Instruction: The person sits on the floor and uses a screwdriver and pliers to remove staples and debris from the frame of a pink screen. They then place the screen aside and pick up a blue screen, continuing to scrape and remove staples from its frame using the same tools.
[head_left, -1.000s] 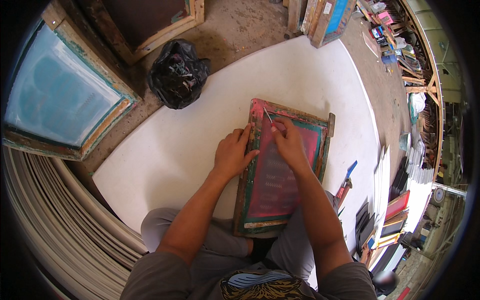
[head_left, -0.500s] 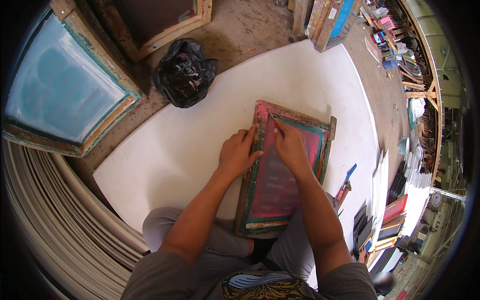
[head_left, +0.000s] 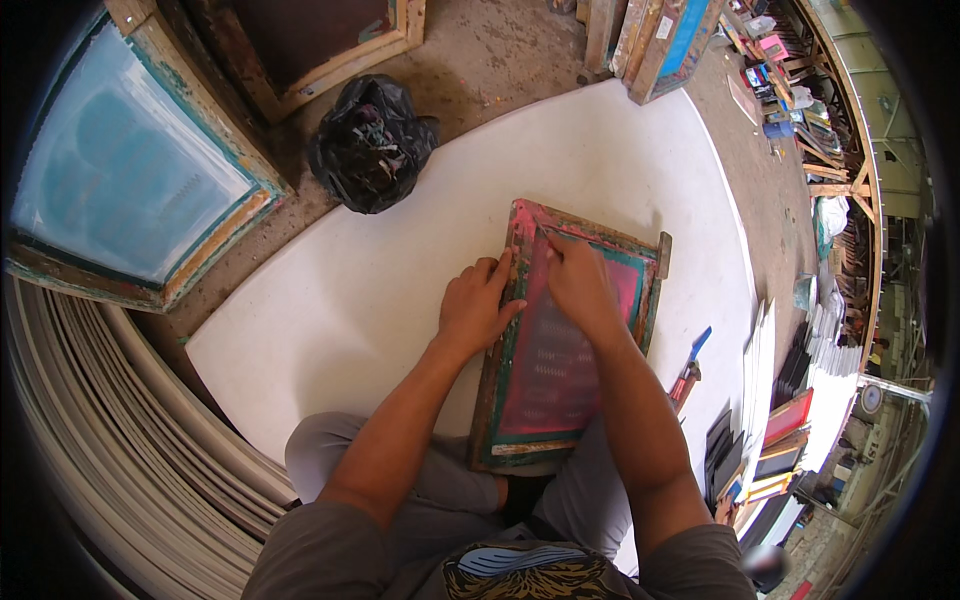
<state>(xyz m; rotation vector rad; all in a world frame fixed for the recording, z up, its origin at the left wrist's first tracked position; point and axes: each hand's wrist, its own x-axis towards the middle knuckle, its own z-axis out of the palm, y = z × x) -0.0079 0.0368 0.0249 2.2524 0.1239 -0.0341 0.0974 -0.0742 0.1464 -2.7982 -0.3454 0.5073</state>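
Observation:
A wooden screen-printing frame (head_left: 548,395) with pink-stained mesh and green edging lies tilted across my lap and the white board. My left hand (head_left: 474,305) grips its left rail, thumb over the top side and fingers along the outer edge. Near the far left corner, my right hand (head_left: 580,285) is closed, fingers pinched round a slim pointed tool (head_left: 544,236). Only a little of that tool shows, so its exact kind is unclear. Its tip is at the inner edge of the frame, where mesh meets wood.
The white board (head_left: 380,290) lies under the work. A black plastic bag (head_left: 370,150) sits at its far edge. Right of my leg lies a blue-bladed tool with a red handle (head_left: 688,378). Another screen frame (head_left: 225,235) leans at left above stacked pale sheets (head_left: 120,400).
My right hand has shifted slightly up and left toward the frame's far corner, and less of the slim tool shows. My left hand and the frame hold their place.

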